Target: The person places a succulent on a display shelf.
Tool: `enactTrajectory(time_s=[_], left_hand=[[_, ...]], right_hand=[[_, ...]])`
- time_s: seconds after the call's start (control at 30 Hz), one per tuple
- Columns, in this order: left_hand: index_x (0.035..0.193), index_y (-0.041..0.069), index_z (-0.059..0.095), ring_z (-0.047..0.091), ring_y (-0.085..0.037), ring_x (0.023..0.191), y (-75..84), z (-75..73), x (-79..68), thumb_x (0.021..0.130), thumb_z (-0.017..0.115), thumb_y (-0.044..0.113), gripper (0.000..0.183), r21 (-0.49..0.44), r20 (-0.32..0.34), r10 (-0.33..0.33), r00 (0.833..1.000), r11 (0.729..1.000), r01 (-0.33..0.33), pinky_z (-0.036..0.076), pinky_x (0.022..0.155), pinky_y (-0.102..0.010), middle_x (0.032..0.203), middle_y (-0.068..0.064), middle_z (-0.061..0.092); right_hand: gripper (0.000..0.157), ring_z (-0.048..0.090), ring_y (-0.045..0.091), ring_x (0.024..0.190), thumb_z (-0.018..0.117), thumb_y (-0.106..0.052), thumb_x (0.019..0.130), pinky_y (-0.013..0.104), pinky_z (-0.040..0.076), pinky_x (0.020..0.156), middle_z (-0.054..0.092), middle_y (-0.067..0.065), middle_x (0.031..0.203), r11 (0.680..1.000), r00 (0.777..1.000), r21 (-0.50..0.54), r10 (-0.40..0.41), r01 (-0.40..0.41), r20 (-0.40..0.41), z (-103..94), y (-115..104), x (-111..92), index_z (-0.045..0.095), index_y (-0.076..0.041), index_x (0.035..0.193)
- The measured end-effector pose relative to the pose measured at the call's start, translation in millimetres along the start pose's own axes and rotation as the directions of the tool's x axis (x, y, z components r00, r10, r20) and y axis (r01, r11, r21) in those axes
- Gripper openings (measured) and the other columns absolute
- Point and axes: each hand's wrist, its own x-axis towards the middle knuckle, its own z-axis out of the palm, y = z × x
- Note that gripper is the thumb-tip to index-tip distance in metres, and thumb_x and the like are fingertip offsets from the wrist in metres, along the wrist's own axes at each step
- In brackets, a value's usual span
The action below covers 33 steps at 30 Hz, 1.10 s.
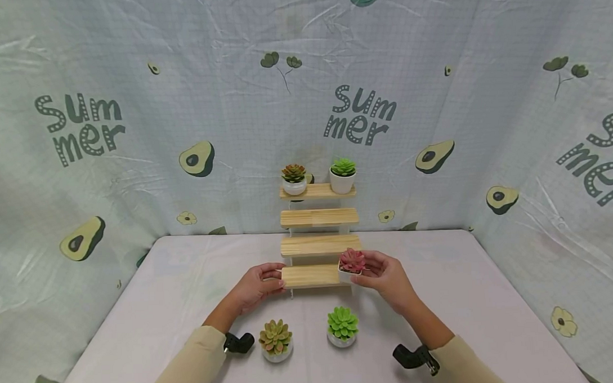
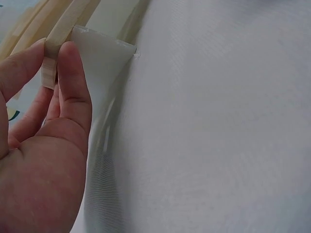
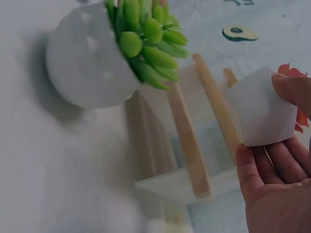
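Observation:
A small wooden tiered shelf (image 1: 321, 245) with pale side supports stands at the back of the table. My left hand (image 1: 256, 286) pinches the left end of its lowest board (image 1: 309, 276); in the left wrist view the thumb and fingers (image 2: 73, 80) close on the board's end. With my right hand (image 1: 385, 276) I grip a red succulent in a white pot (image 1: 351, 263), over the right end of that board. In the right wrist view the white pot (image 3: 265, 109) sits between thumb and fingers, clear of the boards.
On the top board stand a reddish-brown potted succulent (image 1: 293, 179) and a green potted succulent (image 1: 342, 176). Nearer me on the table (image 1: 188, 286) are an olive-coloured succulent (image 1: 275, 340) and a bright green succulent (image 1: 342, 326). A patterned cloth (image 1: 243, 115) hangs behind.

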Motion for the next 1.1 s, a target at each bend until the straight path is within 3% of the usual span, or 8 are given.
enactTrajectory(time_s=[0.43,0.87,1.1], left_hand=[[0.148,-0.008,0.041,0.067,-0.015,0.101,0.7,1.7,0.4,0.097,0.064,-0.002,0.056,0.010,-0.003,-0.001,1.000,1.000,0.001,0.062,0.090,-0.029,0.118,-0.011,0.063],[0.147,-0.008,0.043,0.067,-0.015,0.099,1.8,0.3,-1.0,0.097,0.066,-0.002,0.056,0.043,-0.017,0.002,1.000,0.999,-0.001,0.062,0.091,-0.033,0.119,-0.013,0.062],[0.148,-0.008,0.042,0.067,-0.015,0.098,1.5,-0.3,-1.5,0.097,0.066,-0.001,0.057,0.037,-0.012,0.003,1.000,0.999,-0.002,0.062,0.090,-0.032,0.117,-0.011,0.063]], right_hand=[[0.063,0.069,0.007,0.110,0.085,-0.009,0.083,0.019,0.058,0.094,0.065,0.020,0.134,0.994,0.992,0.058,-0.094,0.089,0.085,10.9,-30,31,0.059,0.001,0.138],[0.063,0.068,0.019,0.117,0.083,-0.007,0.085,0.021,0.059,0.091,0.064,0.021,0.136,0.993,0.989,0.052,-0.106,0.102,0.100,23.5,-45,62,0.056,0.001,0.142],[0.058,0.070,0.018,0.112,0.084,-0.010,0.084,0.023,0.061,0.089,0.069,0.018,0.130,0.993,0.988,0.034,-0.118,0.115,0.103,29.7,-53,78,0.062,-0.003,0.138]])
